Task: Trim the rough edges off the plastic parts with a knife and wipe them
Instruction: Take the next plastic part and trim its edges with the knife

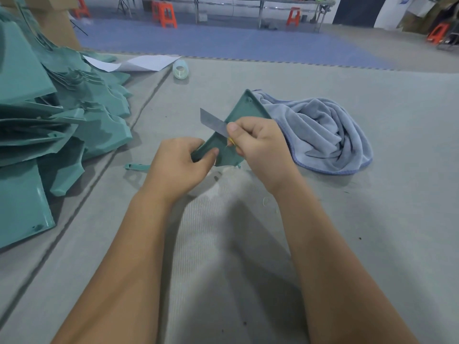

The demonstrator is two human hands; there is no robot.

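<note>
A teal plastic part [244,108] with a raised rim is held up over the grey mat, its pointed corner aimed away from me. My left hand [177,163] grips its near left end, thumb on the inner face. My right hand [258,142] pinches a knife with a bare grey blade [213,121]. The blade lies across the part's left edge and sticks out to the left. A light blue cloth [320,131] lies crumpled on the mat just right of the part.
A big pile of teal plastic parts [57,115] fills the left side. A small teal offcut [136,167] lies left of my left hand. A clear tape roll [180,68] and white paper sheets [139,63] sit at the far edge. Orange stools [165,13] stand beyond.
</note>
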